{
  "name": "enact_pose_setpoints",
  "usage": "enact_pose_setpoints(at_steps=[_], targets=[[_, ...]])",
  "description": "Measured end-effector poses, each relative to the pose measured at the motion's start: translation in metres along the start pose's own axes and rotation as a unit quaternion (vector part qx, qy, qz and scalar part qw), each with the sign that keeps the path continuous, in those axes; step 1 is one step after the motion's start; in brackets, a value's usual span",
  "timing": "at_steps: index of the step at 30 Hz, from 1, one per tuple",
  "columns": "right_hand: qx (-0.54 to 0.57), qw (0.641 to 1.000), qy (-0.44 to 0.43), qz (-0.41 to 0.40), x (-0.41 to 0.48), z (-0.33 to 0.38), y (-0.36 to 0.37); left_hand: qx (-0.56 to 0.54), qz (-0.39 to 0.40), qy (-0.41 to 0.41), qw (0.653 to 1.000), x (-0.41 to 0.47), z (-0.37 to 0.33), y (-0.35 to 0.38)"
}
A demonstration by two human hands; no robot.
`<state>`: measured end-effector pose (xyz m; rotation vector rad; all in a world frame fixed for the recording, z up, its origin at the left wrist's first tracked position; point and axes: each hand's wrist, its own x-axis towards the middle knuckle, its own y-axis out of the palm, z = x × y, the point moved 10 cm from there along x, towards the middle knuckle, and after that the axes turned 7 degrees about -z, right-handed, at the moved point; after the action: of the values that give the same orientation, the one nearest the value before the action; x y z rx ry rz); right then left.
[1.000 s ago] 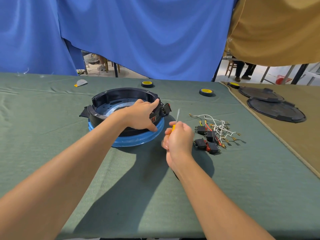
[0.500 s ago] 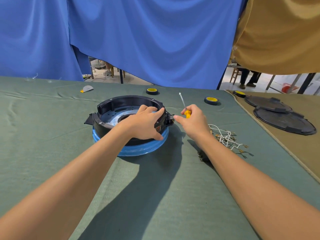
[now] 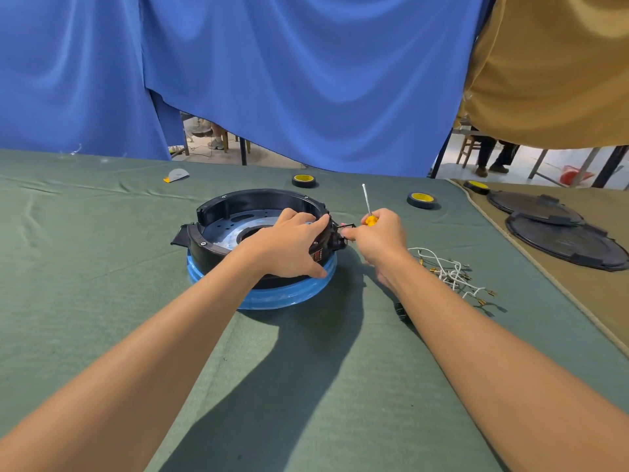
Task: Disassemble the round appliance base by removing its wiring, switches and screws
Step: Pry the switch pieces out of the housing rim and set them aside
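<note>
Head camera: I see the round appliance base [image 3: 238,212] in the middle of a table with a green cloth [image 3: 102,267]. It is a black housing, open on top, and it sits on a blue ring [image 3: 282,298].

The left hand [image 3: 289,247] holds the near right side of the housing. The fingers go over the top edge and the thumb presses low, at the blue ring.

The right hand [image 3: 381,240] is just beside the base. It is closed around a screwdriver [image 3: 371,220] with a yellow handle, and the metal shaft points up, away from the work. At the same time its fingertips reach to a small black part [image 3: 338,238] that sticks out from the wall of the base. It is perhaps a switch or a socket; I cannot tell exactly.

For the progress, a bundle of white wires [image 3: 449,270] with metal ends lies loose on the cloth at the right, apart from the base, so I think the wiring is mostly out. A dark thing shows under the right forearm, too hidden to name. The black side part is still on the wall, and a screw [image 3: 203,244] shows on the left of the rim. So I judge the task is past the middle: this part and the screws are left.
</note>
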<state>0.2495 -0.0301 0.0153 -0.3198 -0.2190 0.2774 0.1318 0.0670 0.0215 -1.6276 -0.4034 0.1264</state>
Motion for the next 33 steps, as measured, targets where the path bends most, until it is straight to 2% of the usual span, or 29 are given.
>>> enact_pose_setpoints(at_steps=[3,17,24,28,33], targets=[[0.015,1.000,0.000,0.007,-0.001,-0.002,-0.014,0.004,0.001,-0.001,1.000,0.000,0.001,0.001],[-0.108,0.993,-0.016,-0.042,-0.005,-0.040,-0.109,0.008,-0.002,-0.003,1.000,-0.001,0.002,0.000],[-0.136,0.988,-0.078,0.004,-0.016,-0.030,-0.108,0.015,-0.008,-0.002,1.000,-0.003,0.002,-0.002],[-0.208,0.966,-0.143,0.057,-0.027,-0.018,-0.085,0.013,-0.010,-0.003,1.000,-0.003,0.001,-0.002],[-0.330,0.927,-0.160,0.078,-0.027,-0.026,-0.066,0.016,-0.019,0.005,1.000,-0.003,0.003,-0.002]])
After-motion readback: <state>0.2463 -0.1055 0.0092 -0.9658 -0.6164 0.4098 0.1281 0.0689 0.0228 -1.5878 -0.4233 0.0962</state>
